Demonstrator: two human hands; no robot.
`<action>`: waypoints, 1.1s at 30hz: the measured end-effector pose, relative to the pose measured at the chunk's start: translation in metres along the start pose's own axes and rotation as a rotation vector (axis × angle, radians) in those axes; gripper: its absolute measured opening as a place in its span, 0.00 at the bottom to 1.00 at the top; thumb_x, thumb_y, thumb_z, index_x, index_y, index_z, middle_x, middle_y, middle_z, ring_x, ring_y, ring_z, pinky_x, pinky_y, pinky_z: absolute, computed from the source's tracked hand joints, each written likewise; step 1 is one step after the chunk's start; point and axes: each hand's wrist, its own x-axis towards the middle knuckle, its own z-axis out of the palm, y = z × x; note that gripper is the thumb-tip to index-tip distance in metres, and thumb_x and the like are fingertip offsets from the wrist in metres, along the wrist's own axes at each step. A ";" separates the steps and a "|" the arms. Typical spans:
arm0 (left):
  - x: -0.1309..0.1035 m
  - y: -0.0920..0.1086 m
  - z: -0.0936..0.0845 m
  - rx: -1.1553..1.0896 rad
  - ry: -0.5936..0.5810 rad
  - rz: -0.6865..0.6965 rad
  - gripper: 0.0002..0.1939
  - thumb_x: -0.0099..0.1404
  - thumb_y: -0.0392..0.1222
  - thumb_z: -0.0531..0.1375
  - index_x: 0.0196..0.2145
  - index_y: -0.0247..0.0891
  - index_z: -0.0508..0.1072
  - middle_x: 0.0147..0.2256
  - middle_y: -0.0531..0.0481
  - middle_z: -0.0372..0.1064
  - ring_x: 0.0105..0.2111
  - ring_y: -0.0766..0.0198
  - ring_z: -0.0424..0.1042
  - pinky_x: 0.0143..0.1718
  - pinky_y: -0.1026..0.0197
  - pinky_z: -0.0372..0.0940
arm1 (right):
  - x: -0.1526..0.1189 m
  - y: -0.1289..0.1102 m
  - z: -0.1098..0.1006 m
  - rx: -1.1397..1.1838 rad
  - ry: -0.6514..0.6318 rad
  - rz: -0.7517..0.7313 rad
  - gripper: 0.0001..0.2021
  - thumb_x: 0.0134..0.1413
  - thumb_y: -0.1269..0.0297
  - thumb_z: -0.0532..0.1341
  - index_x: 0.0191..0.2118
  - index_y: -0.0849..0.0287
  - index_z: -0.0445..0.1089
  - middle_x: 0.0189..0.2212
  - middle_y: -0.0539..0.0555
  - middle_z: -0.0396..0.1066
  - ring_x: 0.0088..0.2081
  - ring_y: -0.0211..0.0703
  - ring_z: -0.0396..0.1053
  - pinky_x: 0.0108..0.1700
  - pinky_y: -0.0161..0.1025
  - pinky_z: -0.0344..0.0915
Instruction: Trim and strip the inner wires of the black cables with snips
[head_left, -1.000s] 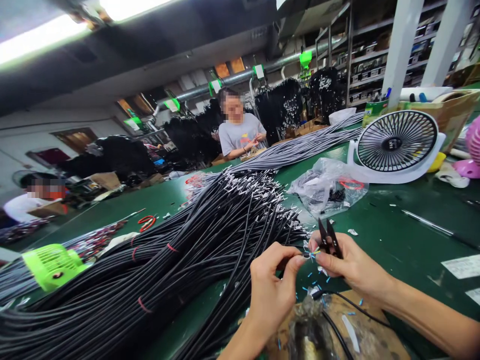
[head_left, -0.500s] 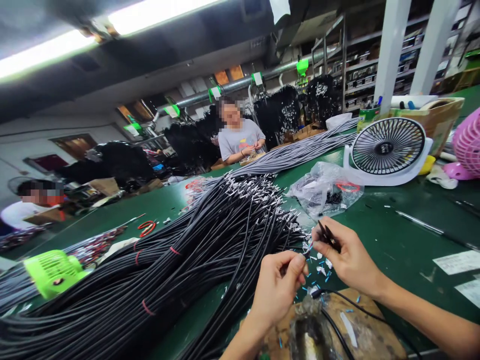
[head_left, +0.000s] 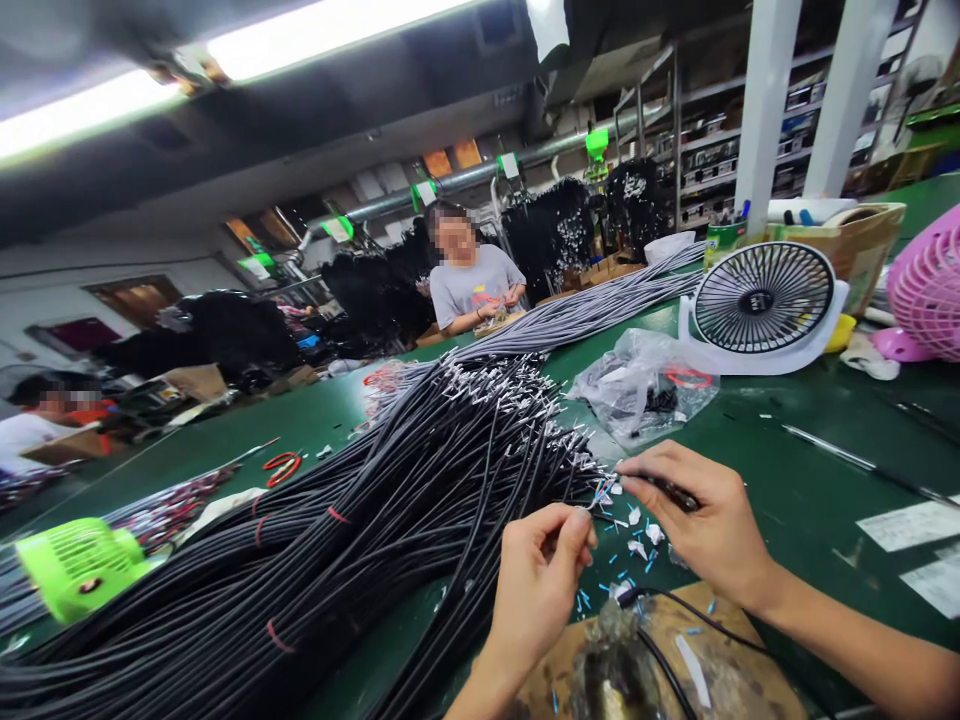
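Note:
My left hand (head_left: 541,570) is closed in a pinch on the end of a cable. Its thin coloured wires (head_left: 602,492) stick out to the right of my fingertips. My right hand (head_left: 701,515) is wrapped round a slim dark hand tool (head_left: 677,494), mostly hidden by the fingers, so its exact kind is unclear. My right fingertips are close to the wire ends. To the left spreads a big heap of black cables (head_left: 360,520), their white-tipped ends (head_left: 517,400) beyond my hands. Blue and white scraps (head_left: 637,548) lie on the green table below.
A worn board (head_left: 724,640) with a glassy lump (head_left: 615,670) and a black cord (head_left: 667,665) sits in front of me. Beyond my right hand are a plastic bag (head_left: 637,385) and white fan (head_left: 763,305). A pen (head_left: 829,447) lies rightward. A co-worker (head_left: 476,280) sits across.
My hands have moved slightly apart, and the wires between them now show more plainly. The tool in my right hand has turned lower under the fingers. The view has shifted a little.

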 end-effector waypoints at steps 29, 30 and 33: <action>-0.002 0.004 -0.003 0.091 -0.014 0.127 0.16 0.64 0.46 0.54 0.21 0.35 0.64 0.19 0.55 0.56 0.20 0.70 0.53 0.20 0.68 0.49 | 0.022 0.022 -0.025 -0.109 0.189 0.150 0.02 0.48 0.71 0.59 0.27 0.58 0.67 0.25 0.51 0.67 0.28 0.41 0.64 0.30 0.36 0.60; -0.002 0.003 -0.003 0.051 -0.019 0.111 0.17 0.64 0.47 0.53 0.21 0.36 0.64 0.18 0.56 0.54 0.19 0.71 0.52 0.19 0.68 0.48 | 0.025 0.028 -0.029 -0.127 0.307 0.179 0.02 0.51 0.67 0.59 0.30 0.59 0.67 0.26 0.52 0.68 0.29 0.42 0.65 0.30 0.37 0.60; -0.001 -0.001 -0.005 -0.034 -0.031 0.064 0.17 0.63 0.49 0.54 0.21 0.36 0.63 0.17 0.58 0.50 0.17 0.72 0.48 0.17 0.68 0.45 | 0.026 0.031 -0.029 -0.103 0.108 0.245 0.13 0.57 0.60 0.55 0.27 0.61 0.70 0.22 0.52 0.69 0.25 0.41 0.65 0.27 0.36 0.60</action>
